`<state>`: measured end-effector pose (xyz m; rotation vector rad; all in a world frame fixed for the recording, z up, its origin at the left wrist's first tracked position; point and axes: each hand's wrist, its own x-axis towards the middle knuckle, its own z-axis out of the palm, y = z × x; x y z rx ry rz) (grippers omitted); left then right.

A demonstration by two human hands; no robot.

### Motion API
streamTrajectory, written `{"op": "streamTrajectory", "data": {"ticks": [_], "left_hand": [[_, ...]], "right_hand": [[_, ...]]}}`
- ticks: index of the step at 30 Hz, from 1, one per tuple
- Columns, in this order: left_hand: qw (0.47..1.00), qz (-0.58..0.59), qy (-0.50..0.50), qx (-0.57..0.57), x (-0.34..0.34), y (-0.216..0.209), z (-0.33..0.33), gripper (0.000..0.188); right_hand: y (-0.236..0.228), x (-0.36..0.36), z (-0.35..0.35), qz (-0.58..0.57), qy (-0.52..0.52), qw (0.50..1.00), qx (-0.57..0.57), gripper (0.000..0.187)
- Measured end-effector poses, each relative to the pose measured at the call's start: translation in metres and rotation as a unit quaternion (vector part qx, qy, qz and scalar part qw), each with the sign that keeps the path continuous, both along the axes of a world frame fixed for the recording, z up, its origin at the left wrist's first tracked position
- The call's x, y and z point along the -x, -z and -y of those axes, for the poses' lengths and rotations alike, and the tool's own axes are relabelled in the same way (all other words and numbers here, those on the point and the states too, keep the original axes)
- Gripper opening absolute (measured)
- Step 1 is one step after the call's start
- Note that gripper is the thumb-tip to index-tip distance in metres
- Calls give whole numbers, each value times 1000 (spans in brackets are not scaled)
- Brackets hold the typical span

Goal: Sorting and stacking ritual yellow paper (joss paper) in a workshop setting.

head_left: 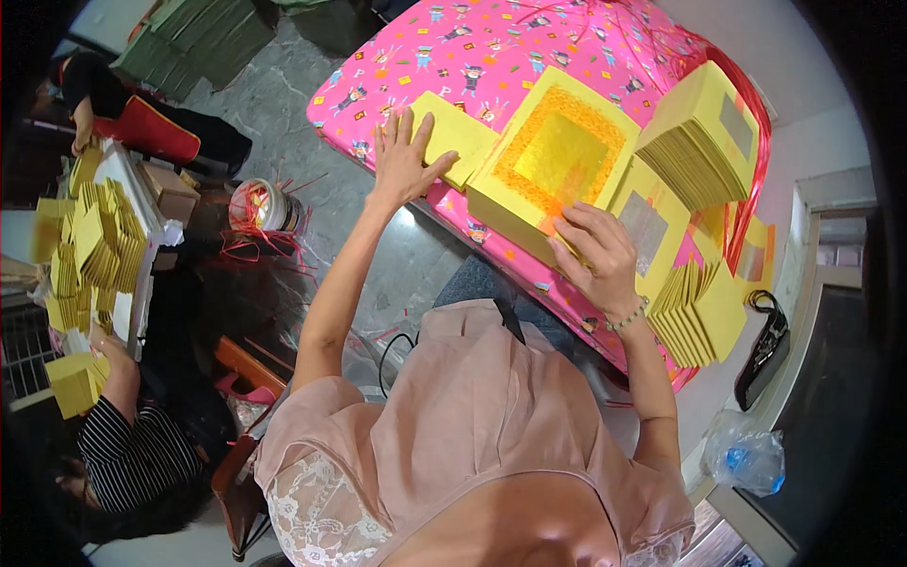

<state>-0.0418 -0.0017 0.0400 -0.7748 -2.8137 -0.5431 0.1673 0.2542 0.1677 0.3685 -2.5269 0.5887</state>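
A thick stack of yellow joss paper with a gold square and orange border on its top sheet lies on a pink patterned cover. At its near right corner, my right hand bends its fingers over the edge, thumb along the side, closed on the paper. An orange blur shows by those fingertips. On the left, my left hand rests flat with fingers spread on a lower plain yellow stack, touching its left part.
To the right stand a tall yellow stack and a fanned bundle, with red straps behind. A black pouch and clear plastic bag lie farther right. Left are a bucket, a chair and two people at a paper-laden table.
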Motion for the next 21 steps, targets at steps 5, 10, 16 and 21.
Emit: {"op": "streamTrajectory", "data": {"ticks": [5,10,16,21], "left_hand": [[1000,3,11,-12,2,-14,1,81],[987,-66,45,-138,-5,-43,-6,48],[911,110,240,-316,-45,-115,-25,32],[901,124,343,-236,-60,-126,-39,37]], "right_hand": [[-1,2,3,-15,-15,998,61,11],[0,4,3,13,-4,991,133,8],[1,5,2,44,15,978,203,5],[1,5,1,54,18,972,228,5]]}}
